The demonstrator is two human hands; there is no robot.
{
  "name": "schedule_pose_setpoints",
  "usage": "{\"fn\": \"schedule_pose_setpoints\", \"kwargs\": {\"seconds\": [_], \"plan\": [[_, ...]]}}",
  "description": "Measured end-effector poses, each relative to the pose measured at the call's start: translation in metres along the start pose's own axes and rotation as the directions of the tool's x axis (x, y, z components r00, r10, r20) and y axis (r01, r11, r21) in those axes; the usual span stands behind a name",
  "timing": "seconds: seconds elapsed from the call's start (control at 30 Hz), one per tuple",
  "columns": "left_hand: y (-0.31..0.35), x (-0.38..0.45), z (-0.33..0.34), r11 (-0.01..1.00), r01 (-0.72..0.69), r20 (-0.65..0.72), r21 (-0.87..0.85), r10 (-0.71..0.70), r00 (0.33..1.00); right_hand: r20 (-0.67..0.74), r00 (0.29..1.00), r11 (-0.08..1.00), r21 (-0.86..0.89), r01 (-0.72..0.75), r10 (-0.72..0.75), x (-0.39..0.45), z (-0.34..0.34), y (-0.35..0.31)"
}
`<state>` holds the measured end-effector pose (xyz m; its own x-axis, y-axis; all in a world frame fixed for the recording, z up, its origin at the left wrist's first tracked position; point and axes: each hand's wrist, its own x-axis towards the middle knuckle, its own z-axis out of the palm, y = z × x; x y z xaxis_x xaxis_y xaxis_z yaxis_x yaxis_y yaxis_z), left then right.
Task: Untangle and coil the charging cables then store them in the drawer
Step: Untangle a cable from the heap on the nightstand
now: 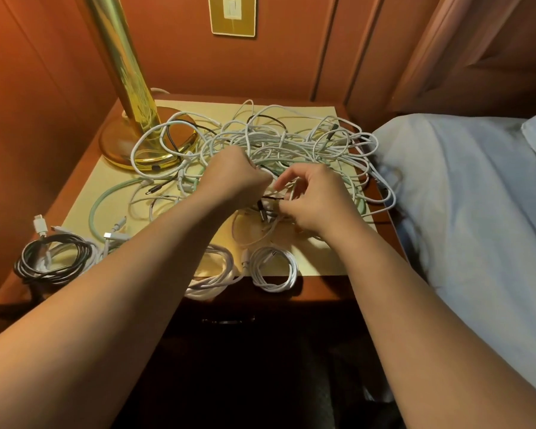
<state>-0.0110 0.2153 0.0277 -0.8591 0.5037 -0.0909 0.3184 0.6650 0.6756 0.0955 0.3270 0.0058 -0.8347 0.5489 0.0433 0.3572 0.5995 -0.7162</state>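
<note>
on nightstand point(322, 267), left hand point(229, 178) and right hand point(316, 199) grip strands within tangled cables point(291, 144).

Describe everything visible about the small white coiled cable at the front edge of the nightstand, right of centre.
The white coiled cable is wound into a neat, roughly round loop of several turns and lies flat. It looks like smooth white plastic. One connector end lies across the coil's inside near the top, another sticks up at its upper left. It rests partly on the cream mat, its lower part on the bare wood of the nightstand near the front edge. Neither hand touches it; a larger white coil lies just to its left.
</note>
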Motion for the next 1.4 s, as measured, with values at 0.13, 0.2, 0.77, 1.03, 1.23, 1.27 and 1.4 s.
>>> {"fn": "schedule_pose_setpoints", "kwargs": {"seconds": [0.13,0.2,0.77,1.03,1.23,1.27,1.4], "plan": [[0.001,-0.003,-0.008,0.997,-0.074,0.042,-0.031,0.075,0.996,-0.059,0.995,0.996,-0.057,0.072,-0.075,-0.003,-0.002,0.002],[0.003,-0.005,-0.010,0.993,-0.119,0.045,0.017,0.119,0.992,-0.115,0.986,0.988,-0.112,0.108,-0.121,-0.005,-0.002,0.001],[-0.005,-0.003,-0.039,0.800,0.200,0.302,-0.566,-0.024,0.953,-0.316,0.896,0.947,-0.024,0.322,-0.312,-0.009,-0.001,-0.011],[0.000,-0.006,-0.033,0.815,0.011,0.057,-0.579,0.027,0.998,-0.229,0.948,0.974,0.009,0.228,-0.220,-0.006,0.010,-0.009],[-0.001,-0.008,-0.037,0.844,-0.104,-0.034,-0.525,0.101,0.994,-0.218,0.948,0.973,-0.051,0.227,-0.233,-0.009,0.007,-0.007],[-0.001,-0.009,-0.038,0.850,-0.119,-0.045,-0.514,0.112,0.993,-0.200,0.951,0.972,-0.060,0.227,-0.234,-0.009,0.008,-0.008],[-0.006,-0.008,-0.041,0.859,-0.168,-0.087,-0.484,0.144,0.986,-0.176,0.947,0.963,-0.075,0.258,-0.268,-0.009,0.010,-0.011]]}}
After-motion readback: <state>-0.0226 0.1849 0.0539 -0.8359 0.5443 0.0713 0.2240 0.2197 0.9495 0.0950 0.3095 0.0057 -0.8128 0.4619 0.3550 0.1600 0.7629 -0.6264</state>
